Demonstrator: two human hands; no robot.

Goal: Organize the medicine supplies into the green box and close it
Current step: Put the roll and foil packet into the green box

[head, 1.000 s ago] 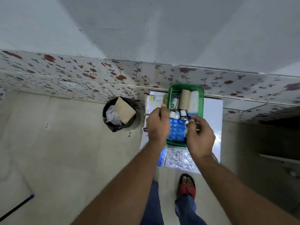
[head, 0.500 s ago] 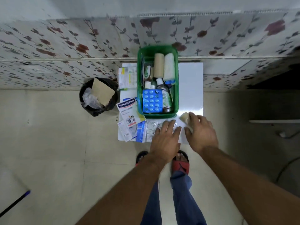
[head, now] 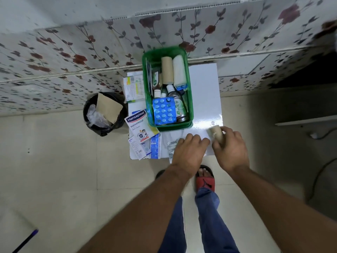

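The green box (head: pixel 189 99) stands open on the white table top (head: pixel 204 84), its far end toward the floral wall. Inside lie a tan roll (head: pixel 167 70) and a white roll (head: pixel 179 70) side by side at the far end, a brown bottle (head: pixel 179 108) with a white cap along the right wall, and a blue blister pack (head: pixel 163 111) at the near end. Left of the box lie a Hansaplast packet (head: pixel 139 126) and a green-and-white carton (head: pixel 132 87). A silver foil strip (head: pixel 171 147) lies at the table's near edge, and a small tan roll (head: pixel 215 133) near the right corner.
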